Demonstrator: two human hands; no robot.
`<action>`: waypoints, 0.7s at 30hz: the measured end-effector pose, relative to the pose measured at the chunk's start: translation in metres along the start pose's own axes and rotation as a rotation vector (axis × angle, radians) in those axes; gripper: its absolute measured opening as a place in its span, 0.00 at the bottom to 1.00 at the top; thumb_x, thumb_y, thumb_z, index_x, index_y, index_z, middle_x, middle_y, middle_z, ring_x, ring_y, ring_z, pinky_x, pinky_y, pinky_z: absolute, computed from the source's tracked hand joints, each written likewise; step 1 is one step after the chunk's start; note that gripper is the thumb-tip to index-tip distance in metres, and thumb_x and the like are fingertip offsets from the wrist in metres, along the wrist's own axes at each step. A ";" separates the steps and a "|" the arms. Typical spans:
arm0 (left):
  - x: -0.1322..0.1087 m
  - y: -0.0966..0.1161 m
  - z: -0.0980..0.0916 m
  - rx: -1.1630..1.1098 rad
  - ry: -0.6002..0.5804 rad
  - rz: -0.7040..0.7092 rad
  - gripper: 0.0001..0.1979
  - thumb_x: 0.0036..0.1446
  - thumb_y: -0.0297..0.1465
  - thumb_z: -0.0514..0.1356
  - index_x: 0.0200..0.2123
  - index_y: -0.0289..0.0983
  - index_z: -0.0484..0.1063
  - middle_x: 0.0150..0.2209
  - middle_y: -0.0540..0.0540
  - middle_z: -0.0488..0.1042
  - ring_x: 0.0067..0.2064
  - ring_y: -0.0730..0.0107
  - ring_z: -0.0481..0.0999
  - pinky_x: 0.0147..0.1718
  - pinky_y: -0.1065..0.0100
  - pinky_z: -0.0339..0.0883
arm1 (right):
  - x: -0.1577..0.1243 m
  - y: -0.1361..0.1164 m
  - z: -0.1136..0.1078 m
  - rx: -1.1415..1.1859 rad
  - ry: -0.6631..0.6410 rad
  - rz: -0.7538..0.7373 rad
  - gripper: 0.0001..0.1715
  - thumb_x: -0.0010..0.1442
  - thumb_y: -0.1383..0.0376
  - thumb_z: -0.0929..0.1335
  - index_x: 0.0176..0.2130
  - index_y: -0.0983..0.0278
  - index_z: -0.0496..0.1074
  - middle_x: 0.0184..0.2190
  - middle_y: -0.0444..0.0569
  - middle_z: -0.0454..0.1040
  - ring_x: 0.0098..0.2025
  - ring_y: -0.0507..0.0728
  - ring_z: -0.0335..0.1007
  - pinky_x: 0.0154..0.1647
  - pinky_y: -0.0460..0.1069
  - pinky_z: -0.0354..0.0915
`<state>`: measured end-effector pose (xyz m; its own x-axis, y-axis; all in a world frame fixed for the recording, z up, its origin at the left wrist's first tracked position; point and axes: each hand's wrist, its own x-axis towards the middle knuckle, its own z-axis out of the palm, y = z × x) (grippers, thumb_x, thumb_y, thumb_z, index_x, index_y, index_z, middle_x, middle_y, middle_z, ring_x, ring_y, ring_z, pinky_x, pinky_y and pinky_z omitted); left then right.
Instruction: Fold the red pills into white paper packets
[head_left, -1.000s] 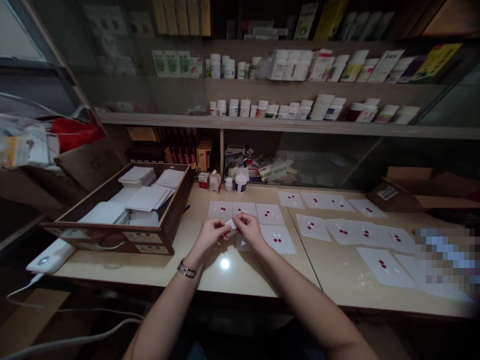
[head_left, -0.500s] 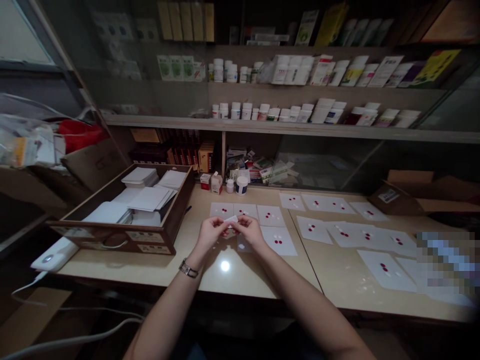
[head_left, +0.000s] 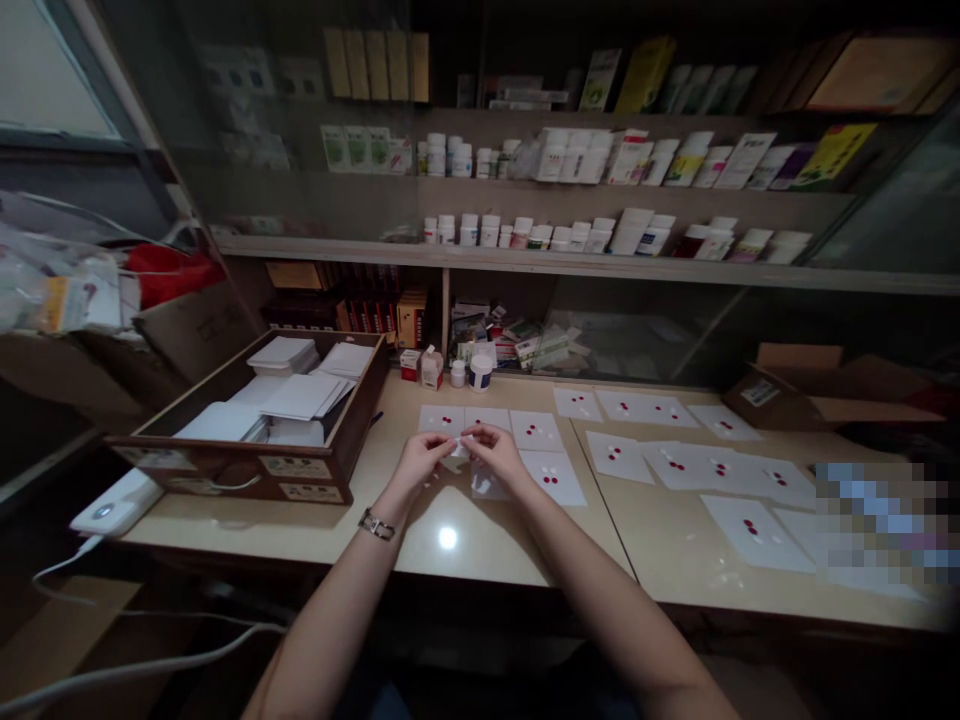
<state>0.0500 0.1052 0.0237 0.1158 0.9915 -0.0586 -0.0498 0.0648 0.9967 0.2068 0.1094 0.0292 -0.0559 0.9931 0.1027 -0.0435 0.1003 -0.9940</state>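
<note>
Seemingly left hand [head_left: 418,463], right hand [head_left: 496,457] pinch folded paper [head_left: 458,451].

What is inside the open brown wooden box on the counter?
The brown wooden box holds stacks of white paper sheets. Whatever lies beneath those stacks is covered and cannot be seen.

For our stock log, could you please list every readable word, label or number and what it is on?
Nothing is legible.
Pale labels on the brown wooden drawer: blurred.
White plastic bottles and coloured cartons on the shelves: too small.
White sticker on the brown cardboard box: blurred.
Small white paper between left hand and right hand: no print seen.
</note>
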 end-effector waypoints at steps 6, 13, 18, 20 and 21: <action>-0.005 0.006 0.005 -0.050 -0.019 0.029 0.18 0.36 0.38 0.70 0.29 0.32 0.74 0.25 0.45 0.75 0.23 0.72 0.72 0.20 0.75 0.64 | 0.001 -0.001 -0.001 0.002 -0.005 0.022 0.18 0.33 0.59 0.76 0.21 0.65 0.68 0.17 0.42 0.69 0.21 0.51 0.65 0.23 0.45 0.61; -0.003 0.027 0.008 -0.016 -0.079 0.082 0.16 0.32 0.35 0.72 0.22 0.33 0.71 0.19 0.49 0.73 0.23 0.73 0.72 0.25 0.72 0.66 | -0.002 -0.029 -0.010 -0.108 -0.072 0.054 0.14 0.40 0.59 0.73 0.24 0.65 0.70 0.17 0.42 0.70 0.18 0.49 0.63 0.18 0.43 0.57; 0.006 0.027 0.016 -0.057 -0.118 0.029 0.17 0.29 0.35 0.73 0.20 0.33 0.70 0.19 0.49 0.72 0.23 0.73 0.72 0.26 0.71 0.67 | -0.007 -0.031 -0.022 -0.124 -0.023 0.028 0.16 0.40 0.57 0.73 0.23 0.66 0.70 0.16 0.43 0.70 0.18 0.49 0.63 0.19 0.44 0.59; 0.009 0.025 0.019 -0.026 -0.125 0.029 0.16 0.31 0.34 0.72 0.23 0.32 0.72 0.21 0.48 0.74 0.23 0.73 0.73 0.25 0.72 0.67 | -0.008 -0.024 -0.028 -0.113 -0.010 0.038 0.16 0.39 0.57 0.74 0.25 0.67 0.71 0.18 0.44 0.72 0.19 0.50 0.65 0.19 0.44 0.59; 0.010 0.024 0.020 -0.002 -0.126 0.027 0.15 0.32 0.33 0.72 0.24 0.32 0.73 0.22 0.47 0.74 0.23 0.73 0.73 0.25 0.72 0.67 | -0.008 -0.020 -0.030 -0.109 -0.010 0.048 0.17 0.39 0.58 0.74 0.27 0.67 0.72 0.19 0.45 0.73 0.20 0.51 0.66 0.19 0.44 0.59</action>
<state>0.0694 0.1147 0.0483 0.2381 0.9709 -0.0244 -0.0569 0.0390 0.9976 0.2383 0.1018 0.0474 -0.0654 0.9963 0.0550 0.0677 0.0594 -0.9959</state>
